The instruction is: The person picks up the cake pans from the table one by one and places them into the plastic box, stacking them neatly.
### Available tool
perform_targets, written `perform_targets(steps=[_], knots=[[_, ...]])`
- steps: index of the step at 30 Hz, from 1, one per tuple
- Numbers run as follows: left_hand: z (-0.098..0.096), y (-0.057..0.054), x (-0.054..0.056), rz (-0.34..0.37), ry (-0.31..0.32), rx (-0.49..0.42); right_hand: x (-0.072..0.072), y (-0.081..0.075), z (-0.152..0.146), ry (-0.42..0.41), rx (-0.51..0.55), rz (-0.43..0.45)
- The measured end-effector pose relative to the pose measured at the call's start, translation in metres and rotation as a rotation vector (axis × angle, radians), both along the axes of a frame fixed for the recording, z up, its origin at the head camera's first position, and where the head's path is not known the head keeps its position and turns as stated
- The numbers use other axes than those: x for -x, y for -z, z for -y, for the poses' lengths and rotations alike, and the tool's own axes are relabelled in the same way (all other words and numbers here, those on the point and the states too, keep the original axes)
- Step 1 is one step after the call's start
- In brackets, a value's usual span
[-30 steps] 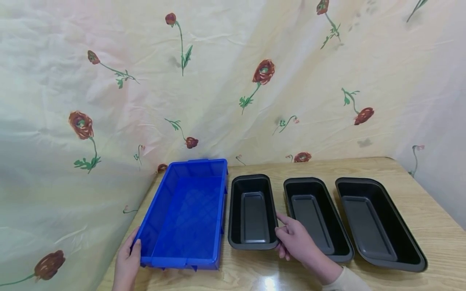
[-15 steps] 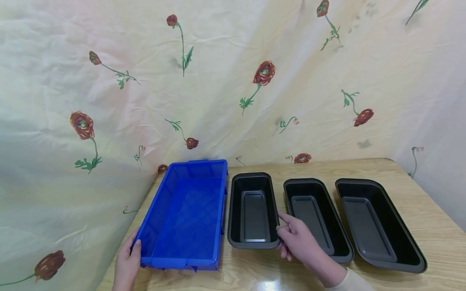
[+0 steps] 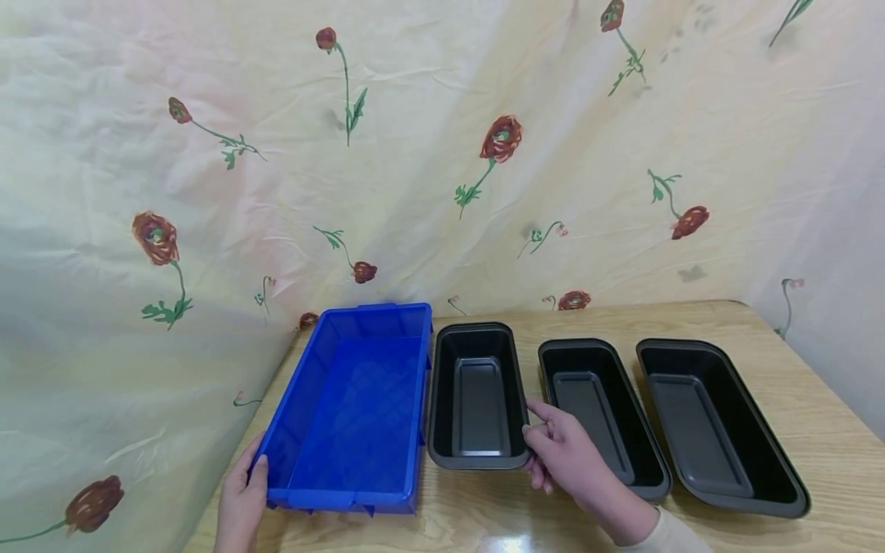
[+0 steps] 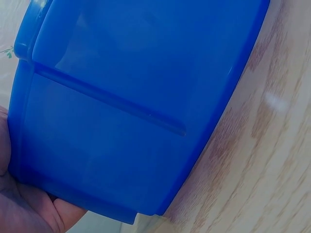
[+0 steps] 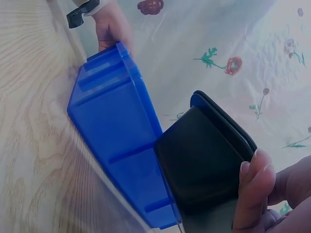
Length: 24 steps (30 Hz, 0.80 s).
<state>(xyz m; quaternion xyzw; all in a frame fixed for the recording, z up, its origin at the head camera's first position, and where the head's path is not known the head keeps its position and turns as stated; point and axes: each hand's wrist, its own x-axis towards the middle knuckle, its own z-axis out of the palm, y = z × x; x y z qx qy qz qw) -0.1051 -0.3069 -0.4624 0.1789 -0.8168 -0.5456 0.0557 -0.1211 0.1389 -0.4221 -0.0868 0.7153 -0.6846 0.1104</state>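
Since half a second ago, the long black pan with round corners has moved a bit to the left, nearer to the big blue plastic tray, and a bit higher in the head view. I see the right hand clamped on this pan, pinching its rim close to the near right corner. In the right wrist view, the pan looks like it is up off the light brown wood-look table. It is just beside the blue tray's right wall, but I can't tell if the two touch.

I see the left hand clamped on the tray too, at the near left corner. Its thumb is by the near end and its fingers are round the outside. The tray is on the table.

To the right I see two more black pans on the table. The middle black pan is partly behind the right hand, and the far right black pan is just beside it. Behind the table hangs a pale sheet with red flowers.
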Motion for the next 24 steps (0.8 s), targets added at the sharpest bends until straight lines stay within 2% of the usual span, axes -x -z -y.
perform_targets(steps=[11,24], knots=[[0.000,0.000,-0.001,-0.010,-0.006,0.005,-0.002,-0.008,0.003,-0.017,0.013,0.013],[-0.001,0.000,0.000,0.012,-0.010,0.011,-0.002,-0.013,0.007,-0.029,0.040,-0.012]])
